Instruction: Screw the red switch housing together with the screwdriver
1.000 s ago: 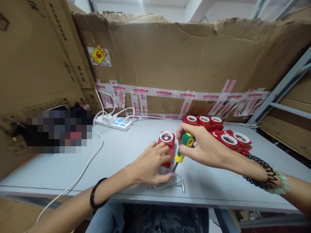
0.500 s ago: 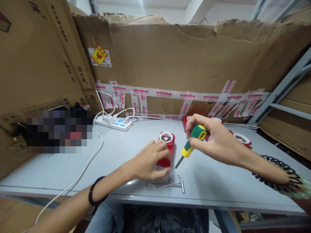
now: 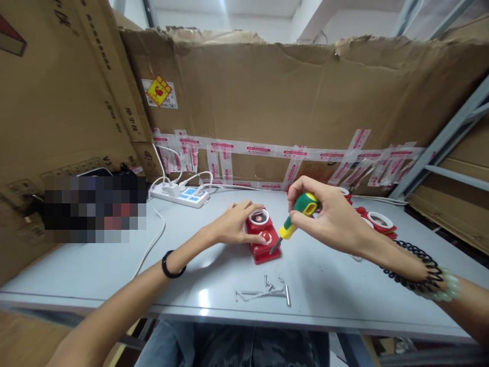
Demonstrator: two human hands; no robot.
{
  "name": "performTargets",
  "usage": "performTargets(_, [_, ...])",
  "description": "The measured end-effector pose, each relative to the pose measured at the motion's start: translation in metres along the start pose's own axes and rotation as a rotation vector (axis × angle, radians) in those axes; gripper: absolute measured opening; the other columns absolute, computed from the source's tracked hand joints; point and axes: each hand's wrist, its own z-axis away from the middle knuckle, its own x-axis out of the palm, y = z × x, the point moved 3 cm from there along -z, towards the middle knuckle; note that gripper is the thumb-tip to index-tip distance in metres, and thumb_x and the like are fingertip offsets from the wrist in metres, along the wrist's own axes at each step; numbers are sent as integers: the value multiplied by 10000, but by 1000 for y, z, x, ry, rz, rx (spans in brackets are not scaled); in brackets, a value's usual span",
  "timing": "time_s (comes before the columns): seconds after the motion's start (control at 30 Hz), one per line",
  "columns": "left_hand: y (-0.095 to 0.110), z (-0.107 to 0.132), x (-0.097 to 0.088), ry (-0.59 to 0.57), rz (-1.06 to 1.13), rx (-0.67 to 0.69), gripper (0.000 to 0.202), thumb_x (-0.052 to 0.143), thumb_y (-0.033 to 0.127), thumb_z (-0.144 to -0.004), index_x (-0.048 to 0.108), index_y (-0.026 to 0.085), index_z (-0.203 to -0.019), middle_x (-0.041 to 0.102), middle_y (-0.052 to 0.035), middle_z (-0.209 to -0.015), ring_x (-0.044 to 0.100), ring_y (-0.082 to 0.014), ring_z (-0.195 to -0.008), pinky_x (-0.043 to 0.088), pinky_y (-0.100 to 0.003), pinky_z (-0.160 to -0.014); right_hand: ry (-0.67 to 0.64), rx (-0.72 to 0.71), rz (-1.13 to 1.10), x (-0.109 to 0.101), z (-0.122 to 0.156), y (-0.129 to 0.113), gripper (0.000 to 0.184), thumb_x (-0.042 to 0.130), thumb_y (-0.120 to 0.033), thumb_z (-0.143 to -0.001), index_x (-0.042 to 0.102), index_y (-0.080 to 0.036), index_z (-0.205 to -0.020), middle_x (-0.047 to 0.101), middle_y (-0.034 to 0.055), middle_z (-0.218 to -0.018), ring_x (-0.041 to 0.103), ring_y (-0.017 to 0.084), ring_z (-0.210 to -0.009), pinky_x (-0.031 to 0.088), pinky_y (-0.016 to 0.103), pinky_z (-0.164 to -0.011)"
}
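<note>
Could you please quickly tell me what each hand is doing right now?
Left hand: holding the red device, thumb at its knob.
Right hand: closed around the screwdriver handle.

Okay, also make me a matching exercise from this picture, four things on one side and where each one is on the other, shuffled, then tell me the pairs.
Things
1. Screwdriver
2. Power strip
3. Red device with a white ring
4. Fragile-goods sticker

Places
A. On the upright cardboard, above the printed tape
B. Under the fingers and thumb of the left hand
C. In the right hand
D. On the table, near the cardboard, with plugs in it

Pairs: 1-C, 2-D, 3-B, 4-A.
</note>
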Motion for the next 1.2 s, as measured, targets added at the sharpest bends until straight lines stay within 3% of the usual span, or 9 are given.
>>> performTargets(0.13, [0, 5, 1, 174, -197, -114, 554, 518, 651, -736, 532, 183, -1032, 579, -61, -925, 524, -250, -895, 345, -419, -824, 7, -28, 19, 8, -1, 3, 147, 498, -133, -685, 438, -204, -798, 546, -36, -665, 458, 91, -548, 366, 225, -506])
performTargets(0.23, [-2, 9, 0, 227, -251, -165, 489, 498, 652, -739, 525, 180, -864, 559, -46, -837, 509, -231, -814, 357, -410, -788, 18, -52, 48, 13, -4, 7, 150, 501, -134, -679, 436, -205, -794, 498, -51, -617, 423, 88, -523, 346, 228, -493])
performTargets(0.33, [-3, 12, -2, 211, -133, -112, 505, 519, 616, -746, 507, 182, -1005, 543, -82, -1037, 514, -249, -933, 376, -418, -839, 17, -52, 66, 16, -6, 10, 151, 502, -133, -675, 439, -205, -791, 464, -60, -588, 413, 88, -514, 333, 227, -485])
performTargets(0.47, [-2, 15, 3, 31, 131, 24, 646, 618, 536, -720, 410, 222, -1244, 494, -89, -1243, 513, -246, -1066, 402, -376, -903, 11, -27, 82, 16, -7, 15, 148, 494, -139, -679, 439, -205, -799, 490, -50, -609, 438, 93, -525, 336, 229, -491])
performTargets(0.7, [-4, 14, 5, -11, 193, 30, 570, 685, 485, -676, 502, 201, -1135, 586, -60, -1055, 567, -213, -896, 449, -329, -791, -3, -54, 199, 18, -8, 18, 144, 504, -170, -708, 452, -200, -838, 525, -42, -606, 455, 94, -510, 341, 221, -498])
performTargets(0.77, [-3, 14, 5, -17, 186, 26, 544, 681, 505, -673, 514, 195, -1087, 591, -55, -1004, 564, -207, -852, 447, -320, -752, -10, -76, 407, 19, -10, 14, 99, 510, -256, -760, 476, -189, -825, 543, -20, -591, 468, 114, -507, 310, 244, -496])
performTargets(0.93, [-3, 14, 5, -28, 166, 7, 503, 670, 528, -674, 517, 195, -1018, 586, -42, -927, 550, -195, -782, 431, -302, -687, -37, -21, 884, 19, -20, 0, 389, 391, -499, -849, 515, -180, -662, 548, 56, -535, 503, 177, -498, 182, 280, -459])
performTargets(1.07, [-3, 14, 6, -25, 163, 21, 488, 663, 533, -680, 515, 195, -998, 583, -40, -925, 546, -197, -789, 426, -297, -691, -171, -97, 774, 21, -23, -9, 243, 415, -348, -856, 510, -196, -693, 555, 24, -549, 483, 155, -503, 205, 271, -461])
performTargets(1.2, [-4, 15, 6, -27, 159, 25, 471, 651, 532, -691, 510, 195, -988, 582, -37, -909, 546, -197, -781, 419, -292, -683, -311, -186, 615, 14, -21, -16, 144, 453, -325, -845, 495, -196, -893, 593, 14, -650, 501, 148, -556, 292, 254, -492])
